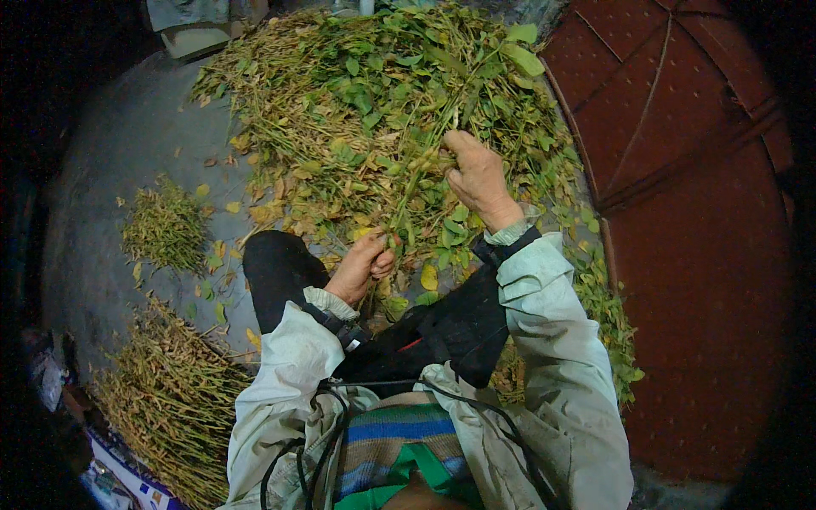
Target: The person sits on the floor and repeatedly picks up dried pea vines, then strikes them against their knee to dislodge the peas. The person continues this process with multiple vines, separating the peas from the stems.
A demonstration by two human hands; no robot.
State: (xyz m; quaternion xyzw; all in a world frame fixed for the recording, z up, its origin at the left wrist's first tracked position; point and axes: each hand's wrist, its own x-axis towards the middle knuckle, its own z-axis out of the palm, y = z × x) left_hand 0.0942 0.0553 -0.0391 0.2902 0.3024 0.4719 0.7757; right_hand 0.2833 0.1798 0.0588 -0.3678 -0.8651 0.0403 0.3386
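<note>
My left hand [363,264] is closed on the lower part of a leafy plant stalk with pods [408,201], just above my lap. Higher up and to the right, my right hand [478,175] grips the same plant's stems or pods, fingers curled; exactly what lies inside the fingers is hidden. The stalk runs slantwise between both hands. Beyond them spreads a large heap of cut bean-like plants [306,127], with green leaves, yellowed leaves and dry stems.
A small pile of pods [167,226] lies on the grey floor [95,210] at left. Nearer is a bundle of dry stalks [175,408]. A dark red metal panel [695,306] borders the right side. A printed box [127,478] stands at lower left.
</note>
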